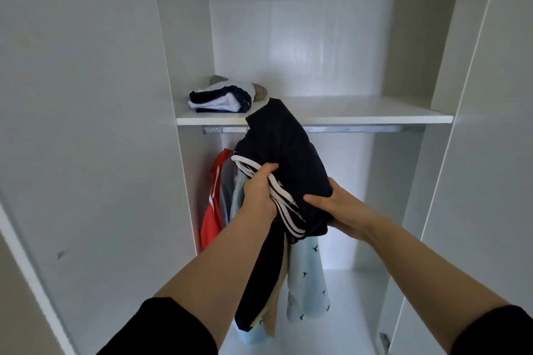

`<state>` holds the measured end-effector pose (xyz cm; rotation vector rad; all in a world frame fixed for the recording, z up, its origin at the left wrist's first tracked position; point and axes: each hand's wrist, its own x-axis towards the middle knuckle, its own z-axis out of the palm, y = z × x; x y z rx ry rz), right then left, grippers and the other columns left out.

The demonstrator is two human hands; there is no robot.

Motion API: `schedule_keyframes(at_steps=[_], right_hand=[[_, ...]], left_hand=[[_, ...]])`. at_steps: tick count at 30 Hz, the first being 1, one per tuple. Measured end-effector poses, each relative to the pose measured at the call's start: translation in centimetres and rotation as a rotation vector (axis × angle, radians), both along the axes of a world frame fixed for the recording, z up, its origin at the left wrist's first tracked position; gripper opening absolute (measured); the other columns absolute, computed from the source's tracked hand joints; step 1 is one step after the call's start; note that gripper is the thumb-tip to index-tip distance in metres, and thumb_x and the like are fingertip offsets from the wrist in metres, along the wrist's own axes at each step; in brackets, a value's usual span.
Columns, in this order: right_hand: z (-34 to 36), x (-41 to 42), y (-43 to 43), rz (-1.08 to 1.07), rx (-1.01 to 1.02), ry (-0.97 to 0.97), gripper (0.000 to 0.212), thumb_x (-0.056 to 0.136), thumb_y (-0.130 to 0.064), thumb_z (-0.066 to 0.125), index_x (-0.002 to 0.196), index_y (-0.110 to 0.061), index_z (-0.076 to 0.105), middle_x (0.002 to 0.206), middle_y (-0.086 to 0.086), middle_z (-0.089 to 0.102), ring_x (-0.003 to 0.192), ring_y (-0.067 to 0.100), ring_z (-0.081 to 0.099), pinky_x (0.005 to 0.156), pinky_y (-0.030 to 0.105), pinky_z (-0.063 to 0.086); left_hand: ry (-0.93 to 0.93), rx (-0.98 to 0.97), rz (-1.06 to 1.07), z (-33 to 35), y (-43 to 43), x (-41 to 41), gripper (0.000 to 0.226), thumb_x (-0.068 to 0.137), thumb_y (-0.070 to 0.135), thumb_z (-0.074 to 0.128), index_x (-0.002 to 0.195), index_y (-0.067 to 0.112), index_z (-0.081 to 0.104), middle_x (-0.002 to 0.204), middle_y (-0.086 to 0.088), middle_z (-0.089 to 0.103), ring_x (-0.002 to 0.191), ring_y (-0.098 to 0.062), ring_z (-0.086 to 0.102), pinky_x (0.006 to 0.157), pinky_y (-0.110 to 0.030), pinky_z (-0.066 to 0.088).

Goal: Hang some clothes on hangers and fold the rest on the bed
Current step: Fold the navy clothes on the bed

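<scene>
I stand at an open white wardrobe. Both hands hold a folded dark navy garment point(288, 153) with white stripes, raised just below the shelf point(360, 118). My left hand point(259, 190) grips its striped left edge, thumb on top. My right hand point(337, 204) clasps its lower right side, thumb across the cloth. A folded stack of navy and white clothes point(220, 98) lies on the shelf's left part. Under the rail point(360, 129), a red garment point(212, 202), a grey one, a dark one and a light blue patterned garment point(308, 277) hang behind my hands.
The open left door point(86, 124) and right door point(496, 153) flank my arms, with hinges at the top. The shelf's right half is bare white board. The right part of the hanging space shows the wardrobe's floor point(346, 311).
</scene>
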<state>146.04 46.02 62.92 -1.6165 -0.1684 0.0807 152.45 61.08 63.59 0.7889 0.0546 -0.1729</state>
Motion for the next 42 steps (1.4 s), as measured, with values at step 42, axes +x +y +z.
schedule_keyframes(at_steps=[42], right_hand=[[17.9,37.0,-10.4,-0.129,-0.998,-0.276,0.059,0.084,0.014,0.028,0.112,-0.021,0.068,0.111,0.002,0.064,0.108,0.023,0.057,0.088,0.025,0.044]], left_hand=[[-0.605,1.998,0.362,17.9,-4.5,34.6,0.009,0.087,0.016,0.048,0.084,0.010,0.054,0.087,-0.007,0.064,0.073,-0.022,0.057,0.061,-0.028,0.042]])
